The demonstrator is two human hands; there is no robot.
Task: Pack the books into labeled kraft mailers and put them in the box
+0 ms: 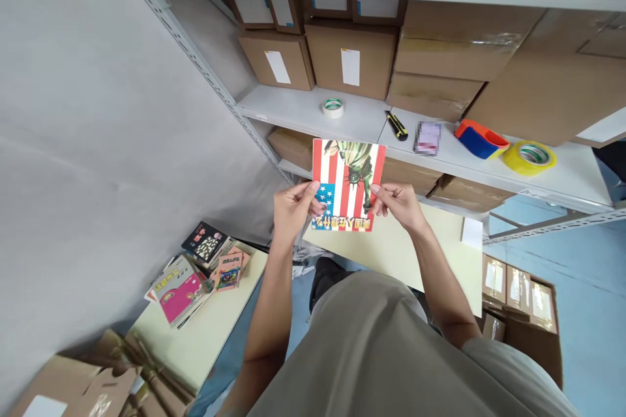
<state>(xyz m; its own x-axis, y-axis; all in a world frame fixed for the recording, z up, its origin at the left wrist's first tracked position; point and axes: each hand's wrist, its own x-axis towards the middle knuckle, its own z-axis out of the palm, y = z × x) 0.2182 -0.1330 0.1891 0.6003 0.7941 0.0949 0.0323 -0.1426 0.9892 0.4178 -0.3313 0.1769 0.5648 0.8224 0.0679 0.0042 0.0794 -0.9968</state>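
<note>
A book [342,172] with red and white stripes, white stars on blue and a green statue on its cover is held up in front of me, upside down from my view. My left hand [296,208] pinches its left edge, thumb on the cover. On the opposite edge, my right hand [400,205] grips it the same way. Behind the book runs a white shelf [293,107]. Below it lies a pale yellow tabletop [401,251].
On the shelf sit white tape [333,108], a box cutter [396,126], a blurred-out card or phone [428,138], a tape dispenser [482,139], yellow tape [531,156] and cardboard boxes [349,58]. Stacked books [180,290] lie on a side table [190,345]. Boxes [521,293] stand at right.
</note>
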